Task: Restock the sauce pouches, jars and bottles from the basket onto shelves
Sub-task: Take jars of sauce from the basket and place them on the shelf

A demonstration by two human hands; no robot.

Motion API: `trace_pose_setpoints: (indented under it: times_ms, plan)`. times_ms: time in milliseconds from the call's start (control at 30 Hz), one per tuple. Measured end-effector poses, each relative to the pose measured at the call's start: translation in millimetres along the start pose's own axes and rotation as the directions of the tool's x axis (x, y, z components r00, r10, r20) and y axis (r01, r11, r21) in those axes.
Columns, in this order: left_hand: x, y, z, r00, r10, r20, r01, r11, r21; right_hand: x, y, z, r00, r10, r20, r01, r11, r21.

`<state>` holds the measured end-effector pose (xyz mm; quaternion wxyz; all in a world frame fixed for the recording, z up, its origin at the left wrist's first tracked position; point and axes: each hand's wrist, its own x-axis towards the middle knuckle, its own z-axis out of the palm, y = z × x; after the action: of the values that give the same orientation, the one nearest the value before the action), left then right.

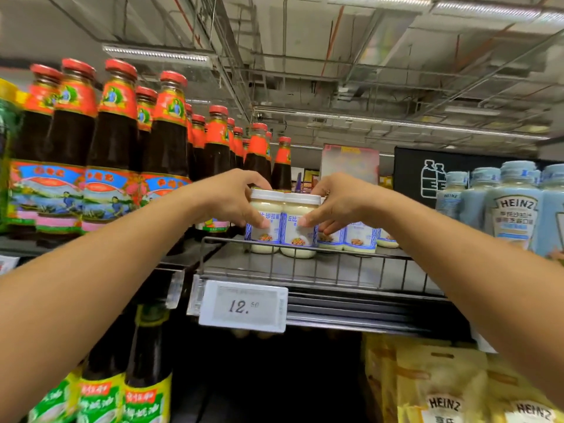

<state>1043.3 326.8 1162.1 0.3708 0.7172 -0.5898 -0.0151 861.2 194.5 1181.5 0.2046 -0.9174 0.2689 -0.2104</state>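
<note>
Two white-lidded jars, one per hand, up on the shelf

Left hand (232,199) is wrapped round the left jar (265,222) with its thumb on the label. Right hand (341,203) grips the right jar (300,228) the same way, and the jars touch between the hands. The wire shelf rail (335,265) crosses their bases, so can't swear they're set down. More jars (361,239) just past the right hand are half hidden by it. Dark sauce bottles (116,132) stand beyond the left hand, and blue Heinz bottles (515,209) out past the right, the end ones cut off. Price tag (244,306) below the hands says 12.50, small print too blurry.
</note>
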Motion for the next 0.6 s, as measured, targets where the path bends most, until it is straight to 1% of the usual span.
trace_pose_setpoints:
  times_ms: [100,200,367,500,600]
  plan:
    - [7,-6,4,0.998,0.046,-0.038,-0.044,0.998,0.051,0,-1,3,0.999,0.006,-0.049,-0.005,1.000,0.025]
    - [10,-9,7,0.996,0.067,-0.056,-0.063,0.995,0.076,-3,-5,5,0.998,0.013,-0.068,-0.010,0.999,0.036]
    - [10,-13,7,0.996,0.076,-0.040,-0.074,0.997,0.037,-10,-7,7,0.997,0.033,-0.070,-0.026,0.995,0.091]
    - [11,-15,8,0.996,0.076,-0.049,-0.073,0.996,0.054,-15,-7,11,0.994,0.049,-0.094,-0.038,0.994,0.106]
    - [12,-19,9,0.996,0.071,-0.045,-0.072,0.997,-0.026,-23,-8,12,0.994,0.048,-0.099,-0.035,0.990,0.135]
